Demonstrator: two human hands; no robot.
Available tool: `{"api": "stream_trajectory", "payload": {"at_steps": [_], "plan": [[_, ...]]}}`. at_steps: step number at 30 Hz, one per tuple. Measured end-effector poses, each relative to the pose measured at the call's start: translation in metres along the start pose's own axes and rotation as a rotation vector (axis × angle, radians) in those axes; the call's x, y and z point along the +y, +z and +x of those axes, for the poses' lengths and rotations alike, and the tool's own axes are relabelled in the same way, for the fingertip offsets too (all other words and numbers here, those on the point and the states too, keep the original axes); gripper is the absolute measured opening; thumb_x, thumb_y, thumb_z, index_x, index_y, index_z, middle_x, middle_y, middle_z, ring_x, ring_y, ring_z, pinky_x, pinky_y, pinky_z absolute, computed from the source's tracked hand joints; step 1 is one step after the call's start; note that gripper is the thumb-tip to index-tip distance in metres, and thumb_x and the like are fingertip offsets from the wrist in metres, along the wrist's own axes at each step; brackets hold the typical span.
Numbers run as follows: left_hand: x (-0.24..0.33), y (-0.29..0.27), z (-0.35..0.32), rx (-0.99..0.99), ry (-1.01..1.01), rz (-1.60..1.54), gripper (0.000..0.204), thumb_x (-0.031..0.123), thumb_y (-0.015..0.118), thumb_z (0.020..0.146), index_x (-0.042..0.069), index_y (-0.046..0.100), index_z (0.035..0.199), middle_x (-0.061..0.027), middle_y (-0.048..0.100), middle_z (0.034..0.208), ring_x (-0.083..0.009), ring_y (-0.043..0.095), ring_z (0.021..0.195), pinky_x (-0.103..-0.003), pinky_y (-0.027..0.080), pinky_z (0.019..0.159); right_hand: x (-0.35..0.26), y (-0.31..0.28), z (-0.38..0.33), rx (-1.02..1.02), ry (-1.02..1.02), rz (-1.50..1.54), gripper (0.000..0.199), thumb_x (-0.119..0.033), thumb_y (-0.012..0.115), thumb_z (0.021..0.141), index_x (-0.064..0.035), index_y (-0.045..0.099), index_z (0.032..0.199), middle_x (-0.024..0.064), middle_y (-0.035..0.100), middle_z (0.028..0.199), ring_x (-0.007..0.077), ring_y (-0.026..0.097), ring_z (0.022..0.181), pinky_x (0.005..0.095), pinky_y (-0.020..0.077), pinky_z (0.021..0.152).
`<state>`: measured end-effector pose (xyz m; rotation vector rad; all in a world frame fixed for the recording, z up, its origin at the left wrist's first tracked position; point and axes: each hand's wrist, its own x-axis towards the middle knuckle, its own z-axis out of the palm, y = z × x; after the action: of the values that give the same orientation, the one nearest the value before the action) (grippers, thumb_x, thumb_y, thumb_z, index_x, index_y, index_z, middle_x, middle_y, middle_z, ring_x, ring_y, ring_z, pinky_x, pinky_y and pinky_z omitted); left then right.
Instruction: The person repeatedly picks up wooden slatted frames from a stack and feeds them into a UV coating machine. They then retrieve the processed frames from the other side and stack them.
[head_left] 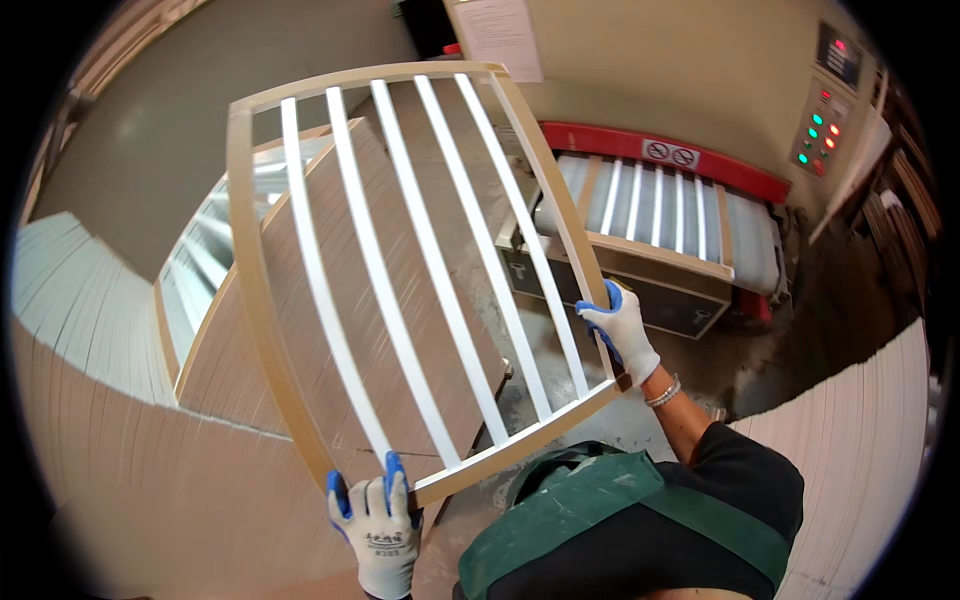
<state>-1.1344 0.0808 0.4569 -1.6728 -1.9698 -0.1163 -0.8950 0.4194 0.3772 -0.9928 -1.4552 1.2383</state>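
Both my gloved hands hold up a large slatted frame (530, 442), with tan edges and several white bars running across its opening. My left hand (378, 535), in a white glove with blue fingertips, is closed on its near left corner. Along the right rail, just above the near right corner, my right hand (622, 328) grips the frame; a beaded bracelet circles that wrist. The frame is tilted, its far end raised away from me. Nothing but my two hands visibly supports it.
A roller machine (665, 150) with a red guard stands ahead on the right, white slats and tan strips lying on its bed. A lit control panel (822, 130) is on the wall. Stacked pale boards rise at left (85, 300) and right (850, 430); slatted pieces (190, 275) lie behind the frame.
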Motion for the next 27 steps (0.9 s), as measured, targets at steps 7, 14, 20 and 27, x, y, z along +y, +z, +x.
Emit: {"api": "stream_trajectory", "payload": {"at_steps": [7,14,20,27], "plan": [[0.026,0.061,0.053,-0.074,0.345,-0.261,0.066,0.013,0.076,0.076,0.005,0.059,0.139,-0.0048,0.059,0.089,-0.0207,0.062,0.091,-0.062,0.025,0.121,0.049,-0.101,-0.071,0.406,0.097,-0.017,0.030,-0.006,0.079,0.082,0.0024,0.068,0.109,-0.0005,0.064,0.073,0.0056,0.057,0.056,0.0245,0.0470,0.049],[0.065,0.142,0.089,-0.215,0.614,-0.559,0.084,0.024,0.087,0.071,0.004,0.053,0.145,-0.0073,0.060,0.087,-0.0259,0.061,0.088,-0.061,0.026,0.120,0.069,-0.153,-0.157,0.696,0.347,-0.253,0.035,-0.009,0.079,0.080,0.0036,0.068,0.111,0.0053,0.069,0.080,0.0100,0.064,0.062,0.0272,0.0519,0.052],[0.098,0.185,0.089,-0.377,0.788,-0.589,0.082,0.031,0.083,0.075,0.004,0.052,0.146,-0.0098,0.065,0.092,-0.0243,0.064,0.095,-0.059,0.021,0.122,0.092,-0.176,-0.208,0.793,0.452,-0.288,0.035,-0.010,0.079,0.078,0.0039,0.066,0.107,0.0089,0.070,0.083,0.0144,0.067,0.064,0.0299,0.0548,0.057],[0.134,0.200,0.088,-0.407,0.850,-0.609,0.079,0.033,0.080,0.078,0.003,0.052,0.146,-0.0100,0.065,0.086,-0.0252,0.065,0.093,-0.057,0.021,0.123,0.106,-0.200,-0.220,0.817,0.499,-0.401,0.030,-0.014,0.081,0.074,0.0026,0.069,0.096,0.0136,0.070,0.077,0.0210,0.068,0.063,0.0353,0.0557,0.061]]}}
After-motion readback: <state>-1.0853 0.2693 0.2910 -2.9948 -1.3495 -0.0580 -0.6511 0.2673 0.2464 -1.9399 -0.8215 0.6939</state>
